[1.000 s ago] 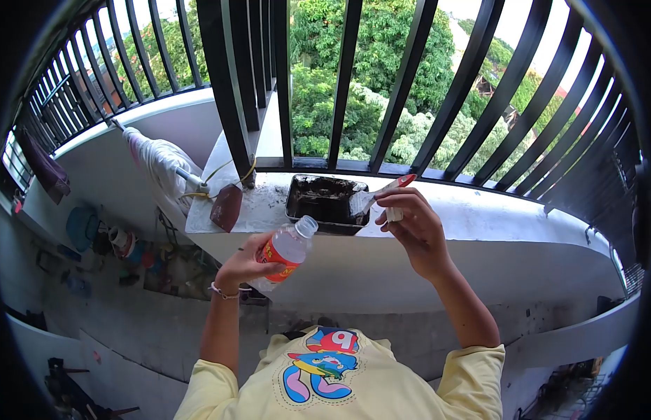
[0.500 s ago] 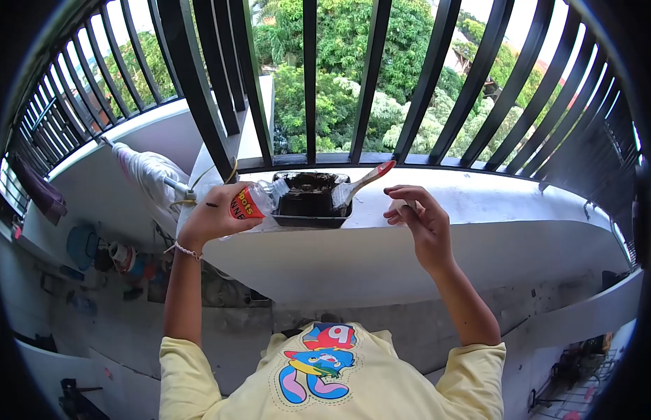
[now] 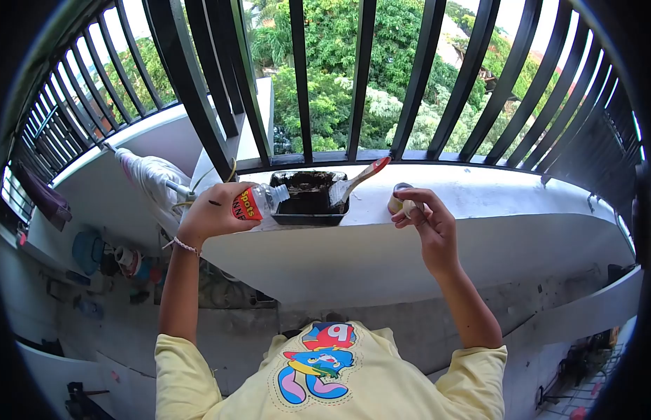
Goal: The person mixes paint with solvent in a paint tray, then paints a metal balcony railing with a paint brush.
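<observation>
My left hand is wrapped round a clear bottle with a red label, tilted so that its open neck points over the left edge of a black tray. Dark, wet-looking stuff coats the tray's inside. A paintbrush with a red-tipped handle leans on the tray's right side, its pale bristles inside. To the right, my right hand pinches a small whitish cap between its fingers. Just behind those fingers stands a small round container, partly hidden by them.
The tray rests on a white ledge below black railing bars. A white mop head hangs at the left. Lower left on the floor are a blue container and other items.
The small round container now shows behind my right hand, where it was not visible before. The view has shifted slightly; both hands keep nearly the same pose.
</observation>
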Tool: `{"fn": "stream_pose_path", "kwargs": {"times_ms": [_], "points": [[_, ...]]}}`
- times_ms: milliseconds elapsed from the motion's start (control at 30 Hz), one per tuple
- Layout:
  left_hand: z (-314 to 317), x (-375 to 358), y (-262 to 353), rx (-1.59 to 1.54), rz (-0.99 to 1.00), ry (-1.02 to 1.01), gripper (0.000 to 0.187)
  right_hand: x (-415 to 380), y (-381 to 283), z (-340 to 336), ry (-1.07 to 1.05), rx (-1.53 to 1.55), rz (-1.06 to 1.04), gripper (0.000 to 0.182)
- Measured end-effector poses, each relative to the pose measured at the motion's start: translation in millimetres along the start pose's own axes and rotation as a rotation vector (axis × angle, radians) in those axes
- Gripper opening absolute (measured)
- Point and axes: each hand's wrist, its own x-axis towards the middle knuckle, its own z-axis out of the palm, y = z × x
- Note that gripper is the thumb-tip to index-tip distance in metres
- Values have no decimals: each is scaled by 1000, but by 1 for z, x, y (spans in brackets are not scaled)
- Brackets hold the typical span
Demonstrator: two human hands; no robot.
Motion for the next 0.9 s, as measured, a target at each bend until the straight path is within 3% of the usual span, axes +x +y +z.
{"fn": "stream_pose_path", "kwargs": {"times_ms": [567, 900], "points": [[-19, 5, 15, 124, -74, -63, 70, -14, 0, 1, 9, -2, 16, 22], [-19, 7, 12, 222, 15, -25, 69, -16, 3, 3, -6, 3, 23, 21]]}}
